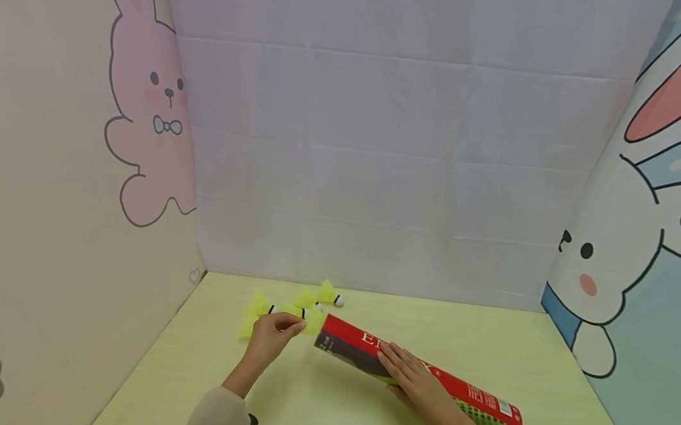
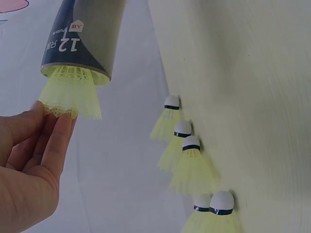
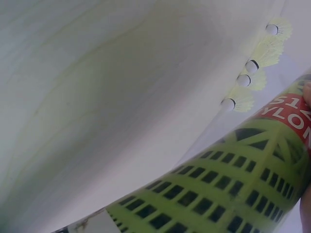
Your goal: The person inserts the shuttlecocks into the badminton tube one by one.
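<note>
My left hand (image 1: 269, 338) pinches the skirt of a yellow shuttlecock (image 2: 73, 92) between thumb and fingertips. In the left wrist view, the shuttlecock's skirt sticks out of the mouth of a cardboard shuttlecock tube (image 2: 90, 36); its cork end is hidden inside. My right hand (image 1: 420, 387) grips the middle of the red, black and green tube (image 1: 348, 338), its fingers over the top. The tube slants, with its mouth towards my left hand. In the right wrist view, the green patterned side of the tube fills the lower right, and only a bit of the hand shows.
Several yellow shuttlecocks (image 1: 327, 293) with white heads and black bands lie at the back left of the pale table (image 1: 318, 410). A white cloth backdrop (image 1: 348, 174) stands behind the table, with rabbit-printed side panels (image 1: 650, 267) left and right.
</note>
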A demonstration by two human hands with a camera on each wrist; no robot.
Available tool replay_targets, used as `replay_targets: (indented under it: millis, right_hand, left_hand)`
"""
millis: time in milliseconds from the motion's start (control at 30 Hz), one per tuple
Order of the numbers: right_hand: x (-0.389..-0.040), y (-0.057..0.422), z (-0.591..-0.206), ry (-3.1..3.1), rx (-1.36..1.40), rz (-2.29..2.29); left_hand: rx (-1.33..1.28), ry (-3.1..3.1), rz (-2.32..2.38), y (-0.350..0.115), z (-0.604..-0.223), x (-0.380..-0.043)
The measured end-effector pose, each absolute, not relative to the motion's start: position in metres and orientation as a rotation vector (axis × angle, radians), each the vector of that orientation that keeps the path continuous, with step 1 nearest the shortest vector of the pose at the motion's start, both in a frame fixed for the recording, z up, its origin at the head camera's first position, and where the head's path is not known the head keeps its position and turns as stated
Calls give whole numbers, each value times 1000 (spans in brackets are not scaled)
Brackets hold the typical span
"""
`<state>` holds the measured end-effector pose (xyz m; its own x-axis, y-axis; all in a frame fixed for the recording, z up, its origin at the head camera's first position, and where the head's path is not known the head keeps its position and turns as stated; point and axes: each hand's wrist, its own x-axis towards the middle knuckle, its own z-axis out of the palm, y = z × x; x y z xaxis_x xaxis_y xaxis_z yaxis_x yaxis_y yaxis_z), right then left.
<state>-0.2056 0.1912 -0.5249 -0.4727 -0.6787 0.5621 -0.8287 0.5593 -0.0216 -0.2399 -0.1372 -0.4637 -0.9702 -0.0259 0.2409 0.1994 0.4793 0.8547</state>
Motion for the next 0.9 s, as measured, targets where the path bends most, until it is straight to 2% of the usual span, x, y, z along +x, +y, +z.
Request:
replay_targets:
  millis: [633, 900]
  right_hand:
    - [-205, 192, -522, -2281, 1218, 406]
    - [-205, 188, -521, -2324, 1205, 378]
  left_hand:
    - [-190, -2469, -1648, -130, -470, -240]
    - [-319, -2544, -1665, -130, -470, -241]
